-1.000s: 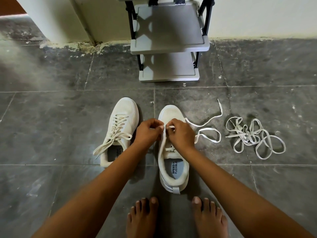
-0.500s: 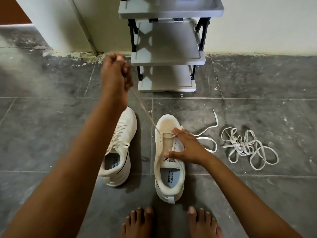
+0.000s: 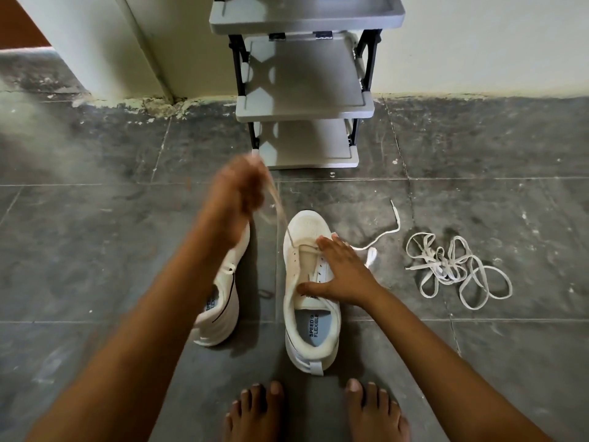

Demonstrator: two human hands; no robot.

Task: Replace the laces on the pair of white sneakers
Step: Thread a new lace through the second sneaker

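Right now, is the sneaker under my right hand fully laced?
No, the sneaker under the right hand has lace only across the eyelets nearest its toe; the eyelets further back show bare.

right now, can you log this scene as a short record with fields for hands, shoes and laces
left hand: raised, blurred, holds one end of the flat white lace
right hand: fingers straight, presses on the white sneaker nearer the lace pile
threading: lace crosses only the eyelets nearest the toe; its other end lies on the grey tiled floor
other white sneaker: lace visible, partly hidden by the left forearm
spare laces: tangled white pile, apart from both shoes
background: grey tiered shoe rack
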